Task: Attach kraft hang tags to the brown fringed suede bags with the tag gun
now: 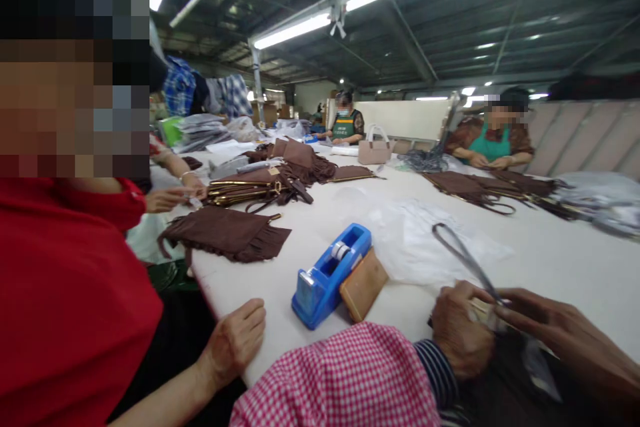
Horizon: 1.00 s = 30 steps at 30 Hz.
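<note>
My left hand [463,328], coming out of a pink checked sleeve with a striped cuff, is closed on a dark brown bag [515,380] at the bottom right. Across from it, my right hand [565,323] pinches the base of a thin looped strap [463,257], which stands up from between the hands. A small pale piece [481,310] shows between my fingers, too blurred to name. Clear plastic [543,370] hangs below the right fingers. Left of my hands are a blue tape dispenser [325,280] and a tan block [365,285] leaning against it.
A person in red [70,293] stands close at left, a fist [237,337] resting on the table edge. Brown fringed bags [230,232] lie beyond. White plastic sheeting [425,237] covers the middle. Two co-workers sit across, near a pink handbag [375,150].
</note>
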Available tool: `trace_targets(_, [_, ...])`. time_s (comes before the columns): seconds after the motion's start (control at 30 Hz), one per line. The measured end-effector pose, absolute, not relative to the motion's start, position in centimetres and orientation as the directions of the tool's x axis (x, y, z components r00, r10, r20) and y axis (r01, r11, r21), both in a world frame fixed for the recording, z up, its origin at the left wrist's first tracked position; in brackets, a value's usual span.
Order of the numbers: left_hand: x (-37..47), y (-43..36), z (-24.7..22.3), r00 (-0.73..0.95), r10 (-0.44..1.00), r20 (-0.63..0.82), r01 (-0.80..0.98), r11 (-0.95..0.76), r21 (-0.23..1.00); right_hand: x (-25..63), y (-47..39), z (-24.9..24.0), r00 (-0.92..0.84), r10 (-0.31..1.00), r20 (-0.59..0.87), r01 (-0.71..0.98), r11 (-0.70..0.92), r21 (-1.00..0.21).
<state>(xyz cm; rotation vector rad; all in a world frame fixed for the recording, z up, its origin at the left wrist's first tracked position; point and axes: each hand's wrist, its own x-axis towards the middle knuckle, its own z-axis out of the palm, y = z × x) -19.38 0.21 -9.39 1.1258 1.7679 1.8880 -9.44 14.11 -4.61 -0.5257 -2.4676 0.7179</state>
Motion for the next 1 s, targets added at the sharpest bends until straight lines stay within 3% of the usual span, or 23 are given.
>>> trace_targets(0.07, [-19.5,0.4,-9.2,-0.602,0.737,0.308,0.208,-0.228,0.951,-9.6,13.7,-4.3,-0.834,0.531,0.151,0.280,0.642,-0.714])
trace_targets(0.23, [-19.9,0.8,-8.4,-0.594,0.757,0.270,0.021,-0.321,0.947,-9.3,12.3,-3.8,-0.759,0.637,0.135,0.304,0.530,-0.791])
trace_targets(0.53, [-19.9,0.1,-9.0,-0.551,0.810,0.202,0.296,-0.036,0.954,-9.5,13.1,-4.1,-0.593,0.792,0.144,0.341,0.410,-0.846])
trace_targets(0.67, [-20.0,0.1,-9.3,-0.502,0.845,0.186,0.335,-0.008,0.942,-10.8,12.4,-3.6,-0.525,0.841,0.134,0.381,0.373,-0.846])
trace_targets(0.87, [-20.4,0.5,-9.6,-0.491,0.858,0.147,0.373,0.055,0.926,-9.9,11.4,-1.8,-0.690,0.724,0.006,0.200,0.199,-0.959])
trace_targets(1.0, [-20.7,1.1,-10.0,-0.545,0.833,0.091,0.329,0.113,0.937,-7.1,14.0,-1.5,-0.544,0.834,0.094,0.282,0.287,-0.915])
